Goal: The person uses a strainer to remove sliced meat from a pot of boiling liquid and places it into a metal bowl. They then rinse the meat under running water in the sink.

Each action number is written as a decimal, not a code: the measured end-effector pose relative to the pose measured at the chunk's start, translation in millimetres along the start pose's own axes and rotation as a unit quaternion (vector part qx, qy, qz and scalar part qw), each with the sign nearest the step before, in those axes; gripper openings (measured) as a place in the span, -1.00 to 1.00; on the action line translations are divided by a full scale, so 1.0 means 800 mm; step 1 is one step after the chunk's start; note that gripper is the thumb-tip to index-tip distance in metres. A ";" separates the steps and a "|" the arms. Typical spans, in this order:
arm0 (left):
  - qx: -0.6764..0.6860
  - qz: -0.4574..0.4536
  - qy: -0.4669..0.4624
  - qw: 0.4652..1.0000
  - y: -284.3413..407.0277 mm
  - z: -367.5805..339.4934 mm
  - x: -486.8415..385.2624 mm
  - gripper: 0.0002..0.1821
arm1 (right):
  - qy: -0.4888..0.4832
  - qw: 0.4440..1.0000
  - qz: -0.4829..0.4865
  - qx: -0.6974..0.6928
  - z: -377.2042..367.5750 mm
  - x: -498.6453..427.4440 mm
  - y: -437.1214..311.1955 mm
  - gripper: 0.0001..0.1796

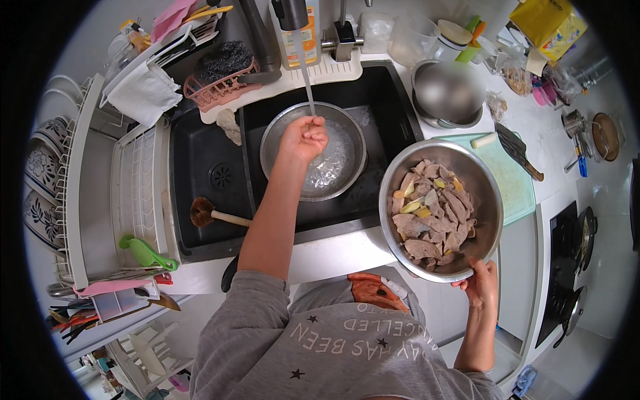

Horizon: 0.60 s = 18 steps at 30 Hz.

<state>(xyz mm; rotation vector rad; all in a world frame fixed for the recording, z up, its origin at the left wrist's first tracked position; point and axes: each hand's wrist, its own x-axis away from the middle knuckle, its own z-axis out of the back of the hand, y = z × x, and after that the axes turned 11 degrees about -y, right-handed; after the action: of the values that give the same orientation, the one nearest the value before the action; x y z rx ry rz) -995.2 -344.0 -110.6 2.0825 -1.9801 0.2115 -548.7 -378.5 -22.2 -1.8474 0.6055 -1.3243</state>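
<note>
My right hand [475, 282] grips the lower rim of a steel bowl [490, 220] holding sliced cooked meat [435, 215] with pale yellow pieces, probably ginger and scallion. My left hand [304, 139], fingers curled, is in the stream of water [306, 75] from the black faucet [290, 14]; whether it holds anything cannot be made out. Below it, a steel basin [266, 150] with bubbling water sits in the right bowl of the black sink [390, 95]. The meat bowl is tilted slightly, over the counter edge right of the sink.
A green cutting board [520, 200] carries a cleaver [517, 150] and a piece of scallion [484, 140]. A steel pot [450, 120] stands behind. A wooden-handled brush [202, 212] lies in the left sink bowl, beside a dish rack [75, 200]. The stove [560, 270] is far right.
</note>
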 end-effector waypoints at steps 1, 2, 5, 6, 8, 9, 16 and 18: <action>0.005 0.002 0.000 1.000 -0.001 0.000 0.001 -0.94 | 0.000 1.000 0.001 0.000 0.000 0.000 0.000 -0.71; 0.011 0.005 0.001 1.000 -0.001 -0.001 0.001 -0.94 | 0.002 1.000 0.001 0.000 -0.001 0.000 0.000 -0.71; 0.027 0.013 -0.008 1.000 -0.002 0.004 -0.001 -0.94 | 0.004 1.000 0.001 0.003 -0.002 -0.001 -0.001 -0.71; 0.025 0.010 -0.008 1.000 -0.003 0.004 -0.001 -0.94 | 0.004 1.000 0.003 0.003 -0.002 -0.001 -0.001 -0.71; 0.023 0.004 -0.010 1.000 -0.005 0.006 -0.002 -0.94 | 0.010 1.000 0.005 0.005 -0.004 -0.001 -0.001 -0.72; 0.019 0.001 -0.006 1.000 -0.006 0.006 -0.002 -0.94 | 0.014 1.000 0.006 0.006 -0.008 0.000 -0.003 -0.72; 0.012 -0.002 -0.003 1.000 -0.010 0.011 -0.005 -0.93 | 0.010 1.000 -0.003 0.004 -0.009 -0.001 -0.003 -0.73; 0.014 -0.001 -0.007 1.000 -0.009 0.015 -0.006 -0.93 | 0.009 1.000 -0.007 0.006 -0.011 -0.001 -0.005 -0.72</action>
<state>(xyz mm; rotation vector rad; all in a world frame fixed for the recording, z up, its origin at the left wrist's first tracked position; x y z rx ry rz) -989.6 -342.2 -124.2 2.1080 -1.9943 0.2266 -557.6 -378.4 -17.7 -1.8340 0.5939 -1.3515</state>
